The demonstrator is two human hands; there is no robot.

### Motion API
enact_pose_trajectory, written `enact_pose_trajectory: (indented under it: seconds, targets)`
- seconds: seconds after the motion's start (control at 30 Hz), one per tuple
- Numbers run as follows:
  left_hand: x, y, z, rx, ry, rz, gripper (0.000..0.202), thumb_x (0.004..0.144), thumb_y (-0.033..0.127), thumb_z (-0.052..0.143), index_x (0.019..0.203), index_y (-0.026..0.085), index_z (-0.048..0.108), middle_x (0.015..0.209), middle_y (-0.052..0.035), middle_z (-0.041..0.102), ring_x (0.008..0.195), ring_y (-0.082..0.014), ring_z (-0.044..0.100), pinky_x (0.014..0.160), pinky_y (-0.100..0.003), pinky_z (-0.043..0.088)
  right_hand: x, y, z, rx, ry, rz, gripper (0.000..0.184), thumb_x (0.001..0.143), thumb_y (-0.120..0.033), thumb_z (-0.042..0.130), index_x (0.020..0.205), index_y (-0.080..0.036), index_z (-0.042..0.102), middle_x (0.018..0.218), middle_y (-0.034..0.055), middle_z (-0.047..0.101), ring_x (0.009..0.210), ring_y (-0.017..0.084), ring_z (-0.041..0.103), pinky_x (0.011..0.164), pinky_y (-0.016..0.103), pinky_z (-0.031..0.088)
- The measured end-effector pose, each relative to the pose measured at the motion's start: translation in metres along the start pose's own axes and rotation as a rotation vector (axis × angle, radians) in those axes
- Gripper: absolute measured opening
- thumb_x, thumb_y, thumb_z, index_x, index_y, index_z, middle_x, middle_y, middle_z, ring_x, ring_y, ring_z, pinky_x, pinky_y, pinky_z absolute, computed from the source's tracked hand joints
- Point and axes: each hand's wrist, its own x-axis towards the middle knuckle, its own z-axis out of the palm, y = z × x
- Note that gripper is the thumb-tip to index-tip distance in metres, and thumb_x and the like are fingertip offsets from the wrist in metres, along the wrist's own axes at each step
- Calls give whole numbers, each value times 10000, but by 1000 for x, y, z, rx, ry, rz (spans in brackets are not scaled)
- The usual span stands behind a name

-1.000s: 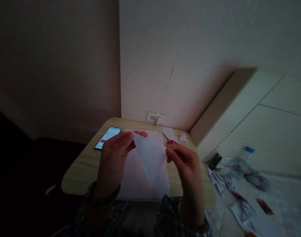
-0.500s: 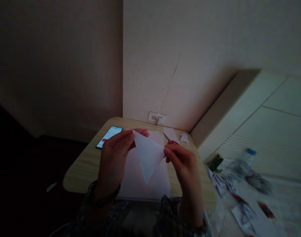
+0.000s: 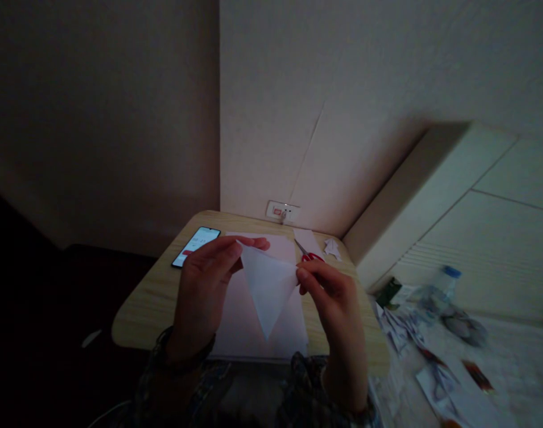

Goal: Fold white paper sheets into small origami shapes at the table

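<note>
I hold a white paper folded into a triangle [image 3: 267, 286] in the air above the small wooden table [image 3: 155, 297], its point hanging down. My left hand [image 3: 206, 285] pinches the triangle's upper left corner. My right hand [image 3: 331, 297] pinches its right corner. Under the triangle a flat white sheet [image 3: 235, 324] lies on the table. Red-handled scissors [image 3: 307, 254] rest on the table just behind my right hand.
A lit phone [image 3: 195, 246] lies at the table's back left. A wall socket [image 3: 282, 211] sits behind the table, and a small folded paper piece [image 3: 331, 247] at its back right. On the bed to the right lie paper scraps [image 3: 432, 368] and a plastic bottle [image 3: 438, 284].
Both hands and the triangle have barely shifted; the view swayed slightly. My grip on the two corners is the same.
</note>
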Motion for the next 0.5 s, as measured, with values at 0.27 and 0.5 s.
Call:
enact_pose_trajectory:
  seconds: [0.27,0.5]
  targets:
    - [1,-2,3,106,149,42,121,812,218,632,744,212,731,753,5,754,730,-147,704,679,-222,567,-2,-4,3,30,-13,-53,149,809,-203,610,669,-201,659,605,-25,613,587,124,547,569,241,415]
    - [1,-8,-1,332,306,215,90,811,218,636,782,204,720,709,15,738,651,-125,685,608,-200,539,0,-2,7,-3,-11,-80,166,810,-182,604,654,-198,659,609,-20,626,592,127,554,588,243,422]
